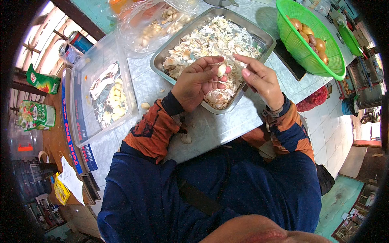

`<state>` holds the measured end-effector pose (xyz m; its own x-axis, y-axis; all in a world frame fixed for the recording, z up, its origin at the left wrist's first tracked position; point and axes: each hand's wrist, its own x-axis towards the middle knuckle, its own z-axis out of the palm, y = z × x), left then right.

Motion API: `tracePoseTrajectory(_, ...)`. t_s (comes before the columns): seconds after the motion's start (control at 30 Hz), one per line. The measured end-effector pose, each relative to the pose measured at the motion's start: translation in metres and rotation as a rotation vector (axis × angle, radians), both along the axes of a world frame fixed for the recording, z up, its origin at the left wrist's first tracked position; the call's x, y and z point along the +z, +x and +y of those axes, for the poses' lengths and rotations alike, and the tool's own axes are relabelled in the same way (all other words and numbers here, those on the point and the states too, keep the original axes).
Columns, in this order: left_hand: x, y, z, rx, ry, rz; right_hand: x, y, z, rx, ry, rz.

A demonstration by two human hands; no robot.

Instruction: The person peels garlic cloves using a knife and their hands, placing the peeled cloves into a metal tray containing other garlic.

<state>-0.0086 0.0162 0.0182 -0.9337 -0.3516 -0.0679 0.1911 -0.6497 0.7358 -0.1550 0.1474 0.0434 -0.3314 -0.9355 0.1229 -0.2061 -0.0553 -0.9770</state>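
A peeled garlic clove (222, 70) is pinched in my left hand (194, 82), between the thumb and fingers. Close by on the right, my right hand (263, 82) has its thumb and index finger apart, with no object visible between them. Both hands hover over a rectangular metal tray (158, 60), heaped with papery garlic skins (212, 42). To the left, peeled cloves (118, 98) lie on aluminium foil (101, 83) inside a clear plastic container (82, 121). One loose clove (145, 105) rests on the table beside that container.
A clear plastic bag (129, 45) of garlic bulbs sits behind the tray. On the right are a green colander (287, 36) of onions (320, 44) and a flat black object (291, 62). Wrap and foil boxes (73, 133) line the left side. A red mesh sack (313, 100) shows beyond the table edge.
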Motion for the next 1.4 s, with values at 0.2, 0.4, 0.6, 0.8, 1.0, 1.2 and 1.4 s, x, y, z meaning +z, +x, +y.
tracePoseTrajectory(0.2,-0.008,0.000,0.001,0.039,-0.095,0.036,-0.008,0.005,-0.002,0.208,-0.045,-0.152)
tracePoseTrajectory(0.4,-0.010,-0.005,0.009,0.222,-0.226,-0.006,-0.007,0.002,-0.002,0.276,-0.065,0.033)
tracePoseTrajectory(0.6,-0.008,-0.004,0.011,0.230,-0.334,-0.049,-0.004,0.003,0.000,0.248,-0.064,0.214)
tracePoseTrajectory(0.8,-0.007,-0.003,0.006,0.157,-0.186,-0.085,-0.003,0.004,0.001,0.205,-0.125,0.475)
tracePoseTrajectory(1.0,-0.004,-0.002,0.008,0.169,-0.180,-0.115,-0.011,0.004,-0.004,0.162,-0.156,0.510)
tracePoseTrajectory(1.2,-0.004,-0.003,0.006,0.136,-0.104,-0.070,-0.007,0.003,-0.002,0.183,-0.010,-0.143)
tracePoseTrajectory(1.4,-0.006,-0.003,0.003,0.124,-0.104,-0.065,-0.015,0.008,-0.003,0.279,-0.089,-0.144)
